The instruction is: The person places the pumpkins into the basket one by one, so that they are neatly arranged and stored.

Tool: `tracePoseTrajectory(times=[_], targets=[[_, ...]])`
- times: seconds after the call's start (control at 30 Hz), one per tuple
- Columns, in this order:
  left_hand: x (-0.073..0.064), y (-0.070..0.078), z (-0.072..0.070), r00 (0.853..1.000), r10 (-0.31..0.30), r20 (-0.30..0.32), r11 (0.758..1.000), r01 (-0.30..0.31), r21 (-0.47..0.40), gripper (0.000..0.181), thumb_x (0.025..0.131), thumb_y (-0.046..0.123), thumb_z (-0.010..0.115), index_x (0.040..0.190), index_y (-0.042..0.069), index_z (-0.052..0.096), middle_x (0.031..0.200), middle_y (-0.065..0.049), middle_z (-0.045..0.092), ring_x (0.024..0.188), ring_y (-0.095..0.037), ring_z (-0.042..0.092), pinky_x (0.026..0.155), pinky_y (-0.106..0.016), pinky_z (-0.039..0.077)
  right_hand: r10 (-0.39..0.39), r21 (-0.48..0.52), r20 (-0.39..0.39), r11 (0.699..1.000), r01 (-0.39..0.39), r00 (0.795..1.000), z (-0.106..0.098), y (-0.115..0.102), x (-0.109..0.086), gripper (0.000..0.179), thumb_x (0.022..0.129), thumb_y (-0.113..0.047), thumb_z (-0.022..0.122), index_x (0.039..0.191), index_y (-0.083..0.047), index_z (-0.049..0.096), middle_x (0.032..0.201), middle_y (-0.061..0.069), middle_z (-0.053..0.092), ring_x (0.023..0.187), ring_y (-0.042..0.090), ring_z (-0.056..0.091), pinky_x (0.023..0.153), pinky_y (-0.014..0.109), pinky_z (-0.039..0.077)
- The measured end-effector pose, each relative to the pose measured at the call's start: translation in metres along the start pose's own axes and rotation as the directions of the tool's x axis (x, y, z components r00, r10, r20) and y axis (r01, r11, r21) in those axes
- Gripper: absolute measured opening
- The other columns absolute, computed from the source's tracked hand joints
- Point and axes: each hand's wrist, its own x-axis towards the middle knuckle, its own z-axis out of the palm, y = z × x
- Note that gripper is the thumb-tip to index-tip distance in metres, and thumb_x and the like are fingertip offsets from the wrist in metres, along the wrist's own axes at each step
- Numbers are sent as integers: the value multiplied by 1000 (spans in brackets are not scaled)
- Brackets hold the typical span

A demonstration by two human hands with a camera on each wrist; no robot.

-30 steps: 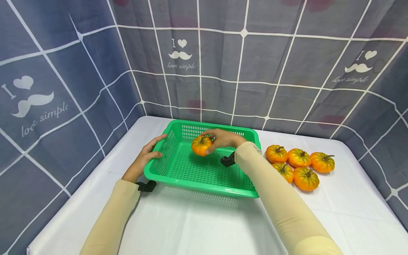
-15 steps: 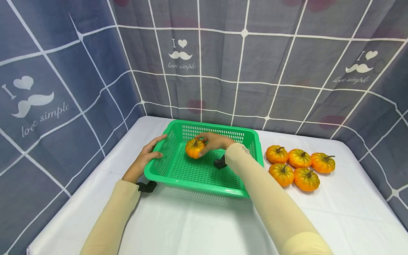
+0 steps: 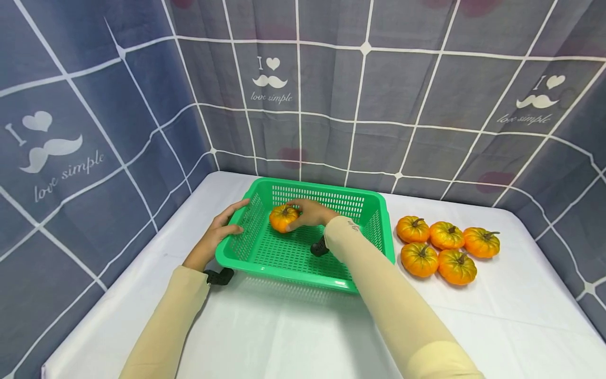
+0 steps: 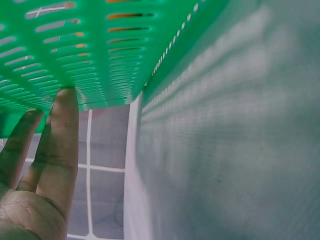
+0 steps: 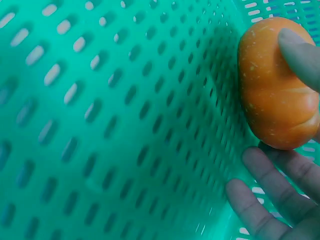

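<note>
Orange-skinned, the pumpkin (image 3: 280, 221) pinched by the half-closed right hand (image 3: 311, 212) inside the green basket (image 3: 284, 273) towards ten o'clock could be set rolling by an early release, or jolted if the basket's nine-o'clock edge, gripped by the part-closed left hand (image 3: 214, 235), were tugged.

The basket (image 3: 293, 257) is glossy plastic, the pumpkin (image 3: 280, 220) smooth with a sheen. Tablecloth (image 3: 303, 337) and curtain (image 3: 329, 89) look like matt cloth.
</note>
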Motion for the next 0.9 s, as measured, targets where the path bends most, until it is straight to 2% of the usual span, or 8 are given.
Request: tracePoseTrajectory(times=[0.27, 0.53, 0.73, 0.9], targets=[[1, -1, -1, 1000, -2, -7, 1000, 2, 22, 79, 94, -1, 52, 170, 4, 30, 168, -28, 30, 115, -23, 54, 87, -27, 57, -6, -22, -42, 1000, 5, 999, 6, -3, 8, 84, 96, -26, 84, 167, -11, 42, 168, 17, 43, 153, 36, 43, 123, 48, 39], [1, -1, -2, 1000, 22, 3, 999, -22, 31, 78, 95, -1, 51, 170, 3, 29, 175, -23, 24, 117, -15, 56, 89, -23, 55, 20, -62, -48, 998, -23, 999, 13, -3, 16, 85, 97, -30, 83, 168, -13, 41, 171, 13, 40, 157, 36, 36, 125, 52, 35], [1, -1, -2, 1000, 26, -3, 999, -26, 27, 79, 94, -2, 52, 169, 1, 30, 175, -24, 24, 116, -14, 57, 89, -22, 55, 20, -60, -44, 998, -22, 999, 13, -4, 16, 87, 97, -33, 83, 169, -15, 39, 170, 14, 41, 155, 37, 39, 124, 54, 37], [0, 0, -1, 1000, 11, 0, 1000, -11, -5, 79, 93, -2, 52, 169, 0, 29, 170, -28, 28, 111, -17, 59, 86, -25, 57, 25, 5, -22, 1000, -25, 999, 9, -4, 7, 87, 98, -29, 81, 170, -14, 35, 167, 16, 44, 150, 35, 47, 120, 51, 42]])
